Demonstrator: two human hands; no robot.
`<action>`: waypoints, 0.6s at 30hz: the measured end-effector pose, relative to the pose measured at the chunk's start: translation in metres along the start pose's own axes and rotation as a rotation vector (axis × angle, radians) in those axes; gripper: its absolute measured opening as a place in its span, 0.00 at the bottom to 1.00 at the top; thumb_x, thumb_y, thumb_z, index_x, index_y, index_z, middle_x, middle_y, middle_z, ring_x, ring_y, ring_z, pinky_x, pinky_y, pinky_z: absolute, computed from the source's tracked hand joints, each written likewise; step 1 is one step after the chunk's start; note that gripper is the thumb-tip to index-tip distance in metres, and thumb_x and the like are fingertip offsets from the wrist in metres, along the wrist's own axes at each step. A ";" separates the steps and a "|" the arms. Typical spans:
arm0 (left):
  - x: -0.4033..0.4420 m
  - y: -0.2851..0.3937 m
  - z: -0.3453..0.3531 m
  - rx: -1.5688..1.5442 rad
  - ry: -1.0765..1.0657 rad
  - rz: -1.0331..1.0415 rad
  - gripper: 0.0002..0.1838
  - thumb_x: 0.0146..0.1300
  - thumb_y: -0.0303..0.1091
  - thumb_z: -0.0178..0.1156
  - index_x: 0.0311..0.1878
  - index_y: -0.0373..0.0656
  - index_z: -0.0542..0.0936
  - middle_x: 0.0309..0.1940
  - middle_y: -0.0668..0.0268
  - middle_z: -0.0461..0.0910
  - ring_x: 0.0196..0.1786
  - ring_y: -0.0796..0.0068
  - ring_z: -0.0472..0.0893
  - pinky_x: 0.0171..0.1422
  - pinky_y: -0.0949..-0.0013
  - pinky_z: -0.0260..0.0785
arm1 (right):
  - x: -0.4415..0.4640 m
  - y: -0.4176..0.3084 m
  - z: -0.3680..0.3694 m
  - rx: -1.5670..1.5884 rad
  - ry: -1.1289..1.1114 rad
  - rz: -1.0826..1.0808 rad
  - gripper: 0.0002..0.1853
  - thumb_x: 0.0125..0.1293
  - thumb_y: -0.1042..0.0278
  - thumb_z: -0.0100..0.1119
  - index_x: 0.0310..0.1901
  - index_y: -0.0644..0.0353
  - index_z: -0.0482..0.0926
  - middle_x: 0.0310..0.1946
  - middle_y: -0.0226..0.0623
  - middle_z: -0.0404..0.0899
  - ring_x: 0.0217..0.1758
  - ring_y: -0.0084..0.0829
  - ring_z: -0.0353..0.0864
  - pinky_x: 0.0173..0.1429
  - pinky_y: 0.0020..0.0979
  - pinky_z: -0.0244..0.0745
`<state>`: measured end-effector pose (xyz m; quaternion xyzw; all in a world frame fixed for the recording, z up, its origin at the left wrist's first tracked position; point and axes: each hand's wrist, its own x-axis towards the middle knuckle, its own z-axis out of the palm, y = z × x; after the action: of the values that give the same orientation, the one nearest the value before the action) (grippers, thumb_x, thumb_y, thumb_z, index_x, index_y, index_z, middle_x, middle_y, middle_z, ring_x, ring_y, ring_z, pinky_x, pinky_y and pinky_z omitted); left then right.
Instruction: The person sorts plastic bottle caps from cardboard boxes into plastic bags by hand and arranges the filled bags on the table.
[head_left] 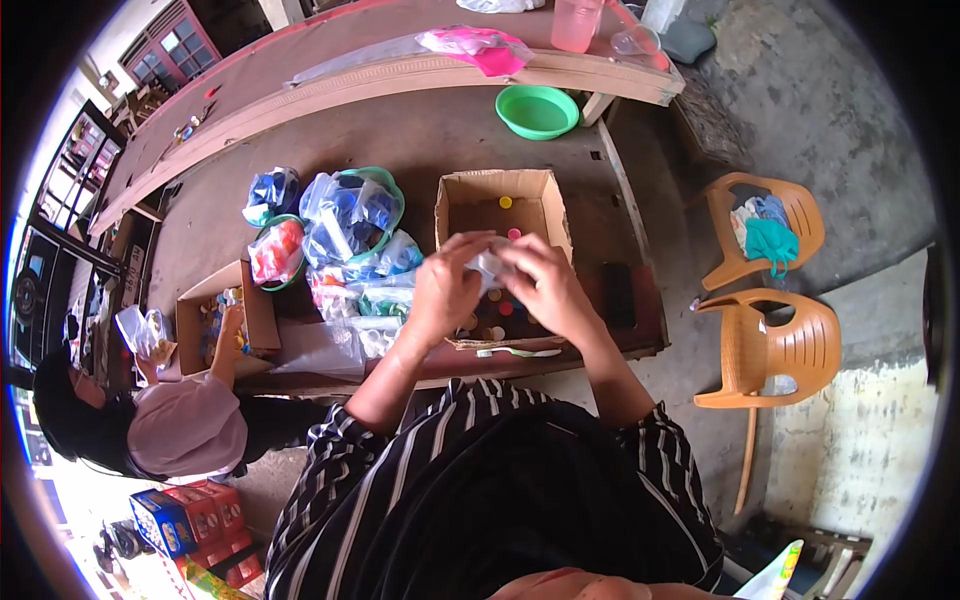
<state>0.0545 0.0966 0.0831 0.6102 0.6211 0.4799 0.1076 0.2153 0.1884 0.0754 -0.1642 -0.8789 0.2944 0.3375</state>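
Both my hands are raised over an open cardboard box (500, 183) on the table. Between them is a small translucent, whitish plastic piece (487, 264), partly hidden by fingers. My left hand (448, 285) is closed on its left side, and my right hand (548, 288) pinches it from the right. Inside the box lie several round coloured caps, among them a yellow cap (505, 202) and a pink cap (514, 234). A white and green toothbrush (518, 352) rests along the box's near edge.
Left of the box are filled plastic bags (345, 215). Farther left, a co-worker (190, 425) reaches into another cardboard box (262, 305). A green basin (537, 112) stands beyond, near a raised wooden bench (400, 72). Plastic chairs (780, 345) stand at the right.
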 end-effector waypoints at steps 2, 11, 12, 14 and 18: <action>0.002 -0.007 -0.014 -0.026 -0.001 -0.033 0.23 0.50 0.16 0.48 0.50 0.34 0.82 0.54 0.56 0.81 0.51 0.56 0.83 0.54 0.64 0.76 | -0.002 0.023 0.013 0.359 0.200 0.190 0.09 0.64 0.72 0.64 0.45 0.60 0.78 0.38 0.32 0.78 0.37 0.29 0.78 0.43 0.30 0.74; -0.008 -0.005 -0.035 -0.303 0.078 -0.380 0.27 0.50 0.16 0.47 0.55 0.35 0.81 0.56 0.61 0.80 0.28 0.77 0.81 0.29 0.76 0.75 | -0.110 0.177 0.159 -0.325 -0.766 0.503 0.13 0.52 0.65 0.68 0.39 0.59 0.83 0.38 0.46 0.84 0.47 0.46 0.83 0.50 0.44 0.77; -0.009 -0.002 -0.035 -0.310 0.078 -0.406 0.27 0.50 0.16 0.47 0.55 0.35 0.81 0.56 0.61 0.80 0.27 0.78 0.81 0.29 0.76 0.75 | -0.111 0.177 0.160 -0.325 -0.794 0.506 0.13 0.52 0.65 0.68 0.39 0.59 0.82 0.38 0.47 0.84 0.47 0.46 0.83 0.50 0.45 0.78; -0.010 -0.002 -0.031 -0.312 0.080 -0.400 0.27 0.50 0.16 0.47 0.55 0.35 0.81 0.56 0.61 0.80 0.26 0.79 0.81 0.28 0.76 0.75 | -0.109 0.178 0.162 -0.304 -0.809 0.493 0.15 0.51 0.65 0.69 0.41 0.59 0.82 0.38 0.48 0.84 0.47 0.47 0.83 0.50 0.45 0.78; -0.010 -0.003 -0.024 -0.290 0.063 -0.378 0.28 0.50 0.16 0.47 0.56 0.35 0.80 0.57 0.61 0.80 0.25 0.79 0.81 0.28 0.76 0.75 | -0.107 0.179 0.163 -0.128 -0.822 0.505 0.19 0.52 0.65 0.70 0.44 0.62 0.79 0.40 0.50 0.83 0.46 0.48 0.83 0.49 0.46 0.77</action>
<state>0.0383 0.0774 0.0886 0.4462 0.6519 0.5541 0.2625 0.1959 0.2087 -0.1876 -0.2628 -0.8885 0.3527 -0.1305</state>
